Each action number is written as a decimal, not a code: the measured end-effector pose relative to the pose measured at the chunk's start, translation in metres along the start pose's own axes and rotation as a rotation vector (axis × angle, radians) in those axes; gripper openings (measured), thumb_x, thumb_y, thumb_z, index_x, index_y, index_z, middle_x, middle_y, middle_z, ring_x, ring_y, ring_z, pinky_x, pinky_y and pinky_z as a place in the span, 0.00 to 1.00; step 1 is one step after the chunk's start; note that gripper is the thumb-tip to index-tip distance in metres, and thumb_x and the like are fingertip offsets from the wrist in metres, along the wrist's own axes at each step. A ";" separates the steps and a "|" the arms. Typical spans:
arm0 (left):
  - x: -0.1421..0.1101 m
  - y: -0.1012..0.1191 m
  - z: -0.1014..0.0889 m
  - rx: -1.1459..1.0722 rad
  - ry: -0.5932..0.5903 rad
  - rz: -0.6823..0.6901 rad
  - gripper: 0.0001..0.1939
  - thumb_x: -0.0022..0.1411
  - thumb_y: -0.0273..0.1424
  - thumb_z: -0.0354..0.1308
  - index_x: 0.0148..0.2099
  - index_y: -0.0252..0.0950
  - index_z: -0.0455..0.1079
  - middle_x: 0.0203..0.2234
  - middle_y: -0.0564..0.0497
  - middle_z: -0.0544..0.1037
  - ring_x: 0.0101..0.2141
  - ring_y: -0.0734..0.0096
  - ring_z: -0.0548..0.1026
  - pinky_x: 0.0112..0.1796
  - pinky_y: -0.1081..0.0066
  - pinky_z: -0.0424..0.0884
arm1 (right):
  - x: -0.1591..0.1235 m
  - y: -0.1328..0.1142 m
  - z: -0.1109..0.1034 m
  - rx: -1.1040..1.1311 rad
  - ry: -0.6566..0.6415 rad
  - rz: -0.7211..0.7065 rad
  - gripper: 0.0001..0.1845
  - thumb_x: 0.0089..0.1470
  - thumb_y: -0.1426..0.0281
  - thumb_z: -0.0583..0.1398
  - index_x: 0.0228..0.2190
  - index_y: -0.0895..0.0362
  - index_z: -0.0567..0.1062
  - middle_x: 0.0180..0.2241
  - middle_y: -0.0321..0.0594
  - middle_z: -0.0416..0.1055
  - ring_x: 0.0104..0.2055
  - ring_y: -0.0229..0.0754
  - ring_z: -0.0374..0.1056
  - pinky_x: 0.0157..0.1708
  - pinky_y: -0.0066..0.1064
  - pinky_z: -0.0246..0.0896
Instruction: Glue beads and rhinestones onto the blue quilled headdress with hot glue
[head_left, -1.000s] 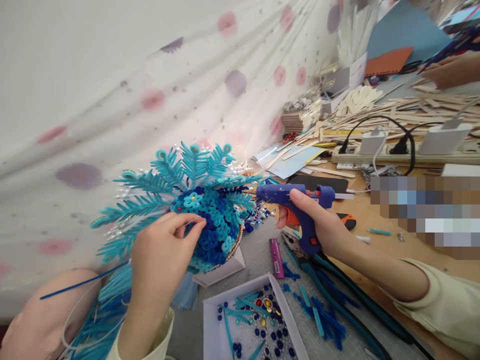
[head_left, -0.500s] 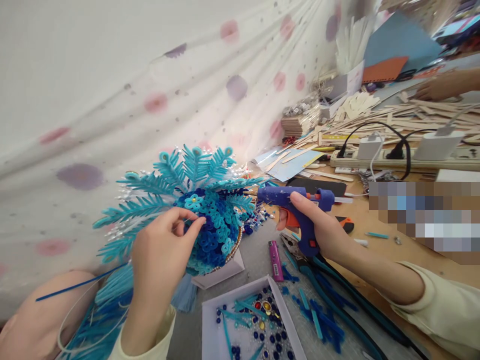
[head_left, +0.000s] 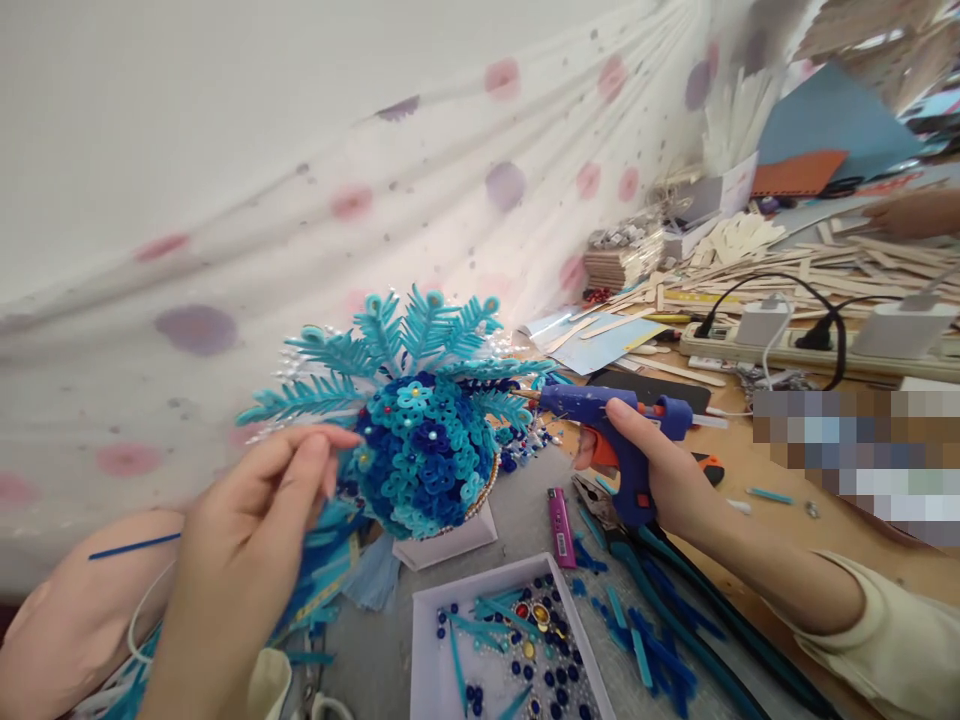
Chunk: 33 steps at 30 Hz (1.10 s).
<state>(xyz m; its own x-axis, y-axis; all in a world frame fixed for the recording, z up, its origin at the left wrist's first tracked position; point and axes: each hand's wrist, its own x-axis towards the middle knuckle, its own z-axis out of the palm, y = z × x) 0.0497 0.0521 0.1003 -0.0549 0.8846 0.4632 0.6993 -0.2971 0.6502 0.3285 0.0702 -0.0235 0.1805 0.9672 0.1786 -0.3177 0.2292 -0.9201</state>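
Many blue beads inside white box (head_left: 427,662).

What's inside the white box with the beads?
Inside the white box are dark blue beads, a red gem and turquoise strips. The bottom edge cuts off the rest, so I can't see everything.

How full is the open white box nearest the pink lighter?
Partly full: the box holds dark blue beads, turquoise strips and a red gem, with bare floor showing.
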 end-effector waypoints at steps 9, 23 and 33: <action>-0.044 -0.052 -0.008 -0.069 -0.222 -0.168 0.20 0.56 0.49 0.62 0.22 0.40 0.74 0.22 0.50 0.80 0.29 0.64 0.77 0.31 0.72 0.72 | -0.004 0.001 0.000 -0.059 -0.129 0.008 0.29 0.46 0.40 0.65 0.18 0.53 0.76 0.19 0.42 0.73 0.25 0.47 0.70 0.32 0.38 0.72; -0.069 -0.083 0.009 -0.530 -0.180 -0.381 0.14 0.43 0.43 0.73 0.24 0.39 0.78 0.27 0.47 0.85 0.25 0.68 0.77 0.27 0.72 0.71 | -0.016 0.013 0.010 -0.256 -0.253 0.023 0.33 0.52 0.39 0.57 0.18 0.55 0.76 0.17 0.43 0.72 0.17 0.43 0.61 0.18 0.35 0.59; -0.072 -0.081 0.001 -0.982 -0.312 -0.698 0.26 0.43 0.47 0.72 0.25 0.37 0.59 0.19 0.64 0.59 0.16 0.88 0.43 0.16 0.78 0.42 | -0.015 0.018 0.009 -0.276 -0.326 0.050 0.31 0.50 0.40 0.60 0.16 0.53 0.76 0.17 0.43 0.69 0.22 0.48 0.67 0.27 0.40 0.66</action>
<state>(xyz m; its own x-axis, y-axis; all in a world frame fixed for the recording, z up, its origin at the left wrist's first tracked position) -0.0019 0.0130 0.0138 0.0654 0.9691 -0.2378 -0.2470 0.2467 0.9371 0.3119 0.0605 -0.0399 -0.1467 0.9704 0.1920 -0.0500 0.1865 -0.9812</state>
